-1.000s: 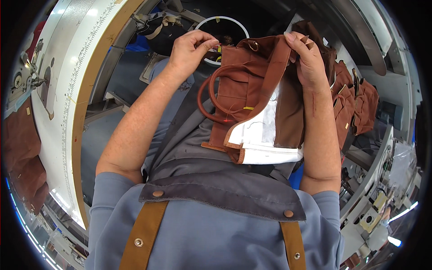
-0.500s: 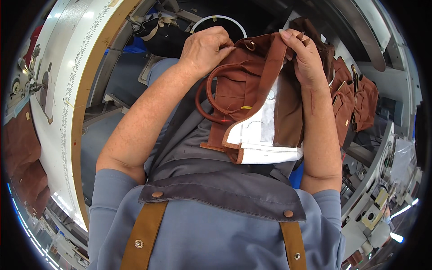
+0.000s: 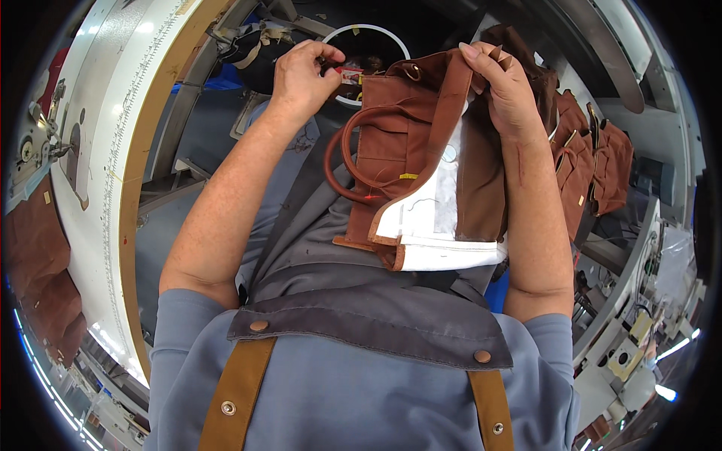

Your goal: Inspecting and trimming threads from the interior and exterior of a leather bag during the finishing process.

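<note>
A reddish-brown handbag (image 3: 395, 143) lies across my lap, with rounded tube handles on its left side. Part of it is folded open, showing white backing (image 3: 421, 218) and dark brown lining (image 3: 481, 180). My right hand (image 3: 508, 90) pinches the upper edge of its band between thumb and fingers. Left of the bag, apart from it, my left hand (image 3: 304, 79) hovers with curled fingers. A gap shows between its thumb and forefinger, and I see nothing held there. A metal ring (image 3: 412, 71) and a small yellow tab (image 3: 408, 176) show on the bag.
Beyond my hands stands a round bin (image 3: 391, 36) with a white rim and scraps inside. A white worktable (image 3: 120, 150) with a ruler strip curves along the left. More brown bags (image 3: 611, 161) hang at the right, near machine parts (image 3: 624, 357).
My left hand has come off the bag's top edge and moved left, uncovering the bin's contents. My right hand keeps its grip, and the bag has shifted slightly left.
</note>
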Action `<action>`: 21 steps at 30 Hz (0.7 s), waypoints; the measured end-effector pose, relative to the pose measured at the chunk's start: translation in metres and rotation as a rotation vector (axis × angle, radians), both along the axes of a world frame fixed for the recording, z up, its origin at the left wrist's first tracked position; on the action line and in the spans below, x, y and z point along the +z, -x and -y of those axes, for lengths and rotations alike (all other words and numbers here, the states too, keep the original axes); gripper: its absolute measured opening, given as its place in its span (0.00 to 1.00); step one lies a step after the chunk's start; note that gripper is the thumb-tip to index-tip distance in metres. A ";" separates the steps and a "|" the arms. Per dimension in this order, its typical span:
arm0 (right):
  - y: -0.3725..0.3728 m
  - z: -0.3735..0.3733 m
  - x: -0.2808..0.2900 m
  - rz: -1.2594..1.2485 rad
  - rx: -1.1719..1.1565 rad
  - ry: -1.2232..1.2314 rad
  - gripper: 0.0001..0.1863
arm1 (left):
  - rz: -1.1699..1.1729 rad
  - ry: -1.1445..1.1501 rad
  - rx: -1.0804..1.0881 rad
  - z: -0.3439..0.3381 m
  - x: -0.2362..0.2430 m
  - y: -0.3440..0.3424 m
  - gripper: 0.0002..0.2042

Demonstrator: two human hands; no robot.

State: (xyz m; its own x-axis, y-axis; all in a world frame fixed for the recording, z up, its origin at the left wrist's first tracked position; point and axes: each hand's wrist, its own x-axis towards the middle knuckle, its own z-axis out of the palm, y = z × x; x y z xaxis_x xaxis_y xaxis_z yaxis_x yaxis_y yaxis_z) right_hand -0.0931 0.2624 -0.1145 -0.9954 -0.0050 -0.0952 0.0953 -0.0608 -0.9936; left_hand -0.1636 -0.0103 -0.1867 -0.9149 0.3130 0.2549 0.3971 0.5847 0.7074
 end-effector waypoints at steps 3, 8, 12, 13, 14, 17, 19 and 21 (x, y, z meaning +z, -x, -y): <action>0.001 0.000 0.000 0.000 0.008 0.006 0.11 | 0.428 -0.197 -0.018 0.007 -0.011 -0.006 0.05; 0.002 -0.003 -0.001 -0.006 0.001 0.003 0.11 | 0.440 -0.072 -0.003 0.009 -0.017 -0.027 0.08; 0.001 0.000 0.001 -0.017 0.009 0.033 0.11 | 0.308 -0.434 0.066 -0.010 0.023 -0.038 0.05; 0.000 -0.001 0.001 -0.014 0.012 0.028 0.11 | 0.405 -0.468 0.004 -0.016 0.043 -0.041 0.07; 0.000 -0.002 0.001 -0.018 0.013 0.020 0.11 | 0.401 -0.475 0.002 -0.021 0.060 -0.045 0.07; 0.000 -0.001 0.001 -0.019 0.003 0.007 0.11 | 0.446 -0.434 -0.264 -0.040 0.076 -0.054 0.12; 0.001 0.000 0.001 -0.022 0.007 0.003 0.11 | 0.207 -0.384 -0.268 -0.052 0.073 -0.057 0.11; 0.001 -0.001 0.000 -0.023 0.008 0.005 0.11 | 0.333 -0.422 -0.254 -0.062 0.072 -0.060 0.11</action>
State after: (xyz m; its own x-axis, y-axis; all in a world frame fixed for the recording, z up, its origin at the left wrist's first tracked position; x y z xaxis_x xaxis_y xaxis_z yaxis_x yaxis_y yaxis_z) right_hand -0.0936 0.2634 -0.1141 -0.9973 -0.0131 -0.0724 0.0731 -0.0646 -0.9952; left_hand -0.1036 0.0513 -0.1144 -0.8766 0.4665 0.1177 0.2051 0.1411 0.9685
